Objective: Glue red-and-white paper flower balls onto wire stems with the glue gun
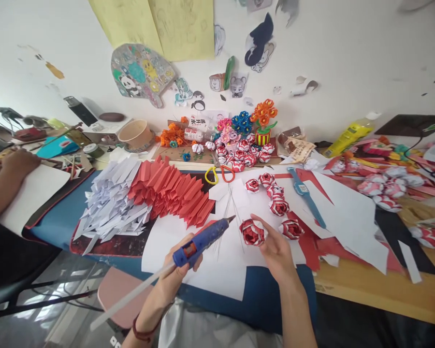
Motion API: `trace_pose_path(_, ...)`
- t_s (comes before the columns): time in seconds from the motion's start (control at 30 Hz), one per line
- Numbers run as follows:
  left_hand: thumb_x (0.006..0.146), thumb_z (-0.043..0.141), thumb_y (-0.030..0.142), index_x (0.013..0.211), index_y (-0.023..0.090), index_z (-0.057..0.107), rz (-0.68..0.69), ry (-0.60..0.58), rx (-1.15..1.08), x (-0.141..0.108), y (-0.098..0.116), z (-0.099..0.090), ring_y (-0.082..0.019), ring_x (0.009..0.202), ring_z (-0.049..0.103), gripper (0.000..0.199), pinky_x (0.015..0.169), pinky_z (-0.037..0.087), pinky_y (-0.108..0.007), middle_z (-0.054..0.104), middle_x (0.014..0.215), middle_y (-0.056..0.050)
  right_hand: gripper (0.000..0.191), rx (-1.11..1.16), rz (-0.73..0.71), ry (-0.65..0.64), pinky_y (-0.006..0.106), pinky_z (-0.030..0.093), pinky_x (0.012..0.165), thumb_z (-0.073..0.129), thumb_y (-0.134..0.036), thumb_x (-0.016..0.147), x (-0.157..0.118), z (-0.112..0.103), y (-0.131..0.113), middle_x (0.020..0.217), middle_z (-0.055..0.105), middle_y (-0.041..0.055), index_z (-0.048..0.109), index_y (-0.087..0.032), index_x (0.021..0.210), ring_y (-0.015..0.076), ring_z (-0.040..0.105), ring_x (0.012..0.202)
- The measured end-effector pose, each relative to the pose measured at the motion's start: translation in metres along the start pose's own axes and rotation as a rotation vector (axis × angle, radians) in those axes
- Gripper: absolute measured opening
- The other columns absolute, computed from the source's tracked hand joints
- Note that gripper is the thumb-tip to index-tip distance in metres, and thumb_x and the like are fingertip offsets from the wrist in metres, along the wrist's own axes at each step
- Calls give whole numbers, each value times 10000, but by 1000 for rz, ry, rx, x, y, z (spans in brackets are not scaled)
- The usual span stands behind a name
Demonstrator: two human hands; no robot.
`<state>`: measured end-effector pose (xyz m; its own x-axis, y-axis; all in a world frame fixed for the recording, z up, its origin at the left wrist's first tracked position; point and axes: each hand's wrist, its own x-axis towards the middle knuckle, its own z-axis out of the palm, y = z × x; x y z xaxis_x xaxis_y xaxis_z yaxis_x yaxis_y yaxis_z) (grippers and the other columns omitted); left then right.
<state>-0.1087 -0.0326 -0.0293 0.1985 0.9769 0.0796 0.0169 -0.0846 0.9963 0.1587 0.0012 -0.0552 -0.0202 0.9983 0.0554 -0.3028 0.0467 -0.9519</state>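
Note:
My left hand (177, 266) is wrapped round a blue glue gun (203, 244), a long translucent glue stick (130, 297) sticking out of its back. The gun's nozzle points up and right, just left of a red and white paper flower (253, 233). My right hand (275, 249) holds that flower at its right side, fingertips against the outer petals. Under both hands lies a white sheet (224, 280) with thin wires (221, 232) on it. Several similar flowers (279, 208) rest on the paper beyond and right of my right hand.
Piles of folded white (112, 198) and red paper pieces (170, 188) lie left of centre. Scissors (219, 175) and a blue watch (304, 191) are farther back. Another person's hand (20, 162) rests at the far left. Finished flowers (239, 154) stand near the wall.

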Motion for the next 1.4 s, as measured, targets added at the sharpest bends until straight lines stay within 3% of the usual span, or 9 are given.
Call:
trace_pose_path(0.13,957,492,677,921,190,694,34,-87,156,0,22,-6,-215,717,463,529,678,347,-345,558,801,-70,675,-123,2,-88,485,554,1052,724,-638,842,-1,-5,-1,1322,717,77,643,-272,1404,322,704,1177)
trace_pose_path(0.27,1008,416,635,1070,206,726,70,-126,271,2,33,-7,-236,758,495,532,717,383,-355,612,897,-98,644,-206,-25,-122,510,549,1071,703,-599,875,-1,-6,-4,1352,698,81,631,-270,1424,364,645,1278)
trace_pose_path(0.47,1044,421,506,1184,204,692,91,-178,340,1,33,-8,-255,827,560,430,745,421,-349,621,970,-112,573,-255,-69,-140,493,542,1096,723,-544,877,-1,-1,-13,1305,726,58,661,-298,1392,355,624,1308)
trace_pose_path(0.73,1055,414,481,1248,201,662,157,-169,408,-2,28,-7,-254,883,606,421,775,461,-335,632,1037,-120,470,-223,-147,-187,384,544,1086,739,-460,901,0,1,-21,1375,701,43,680,-345,1353,274,652,1295)
trace_pose_path(1.0,1074,371,463,1209,209,638,147,-162,422,-5,31,-2,-226,878,590,392,780,458,-326,606,1038,-97,465,-229,-109,-221,331,526,1099,740,-423,909,-3,1,-28,1405,680,32,665,-377,1366,254,630,1325)
trace_pose_path(1.13,1069,348,532,1201,210,640,152,-155,430,-6,34,-2,-224,860,580,454,772,457,-329,606,1031,-95,461,-217,-100,-229,309,517,1102,736,-407,916,-5,2,-29,1408,672,16,655,-406,1369,240,621,1332)
trace_pose_path(1.4,1080,313,516,1204,215,641,120,-146,455,-6,36,-1,-219,848,571,462,761,455,-328,596,1025,-90,462,-261,-146,-211,355,526,1100,740,-340,917,-6,2,-26,1409,657,49,658,-380,1370,264,610,1334)
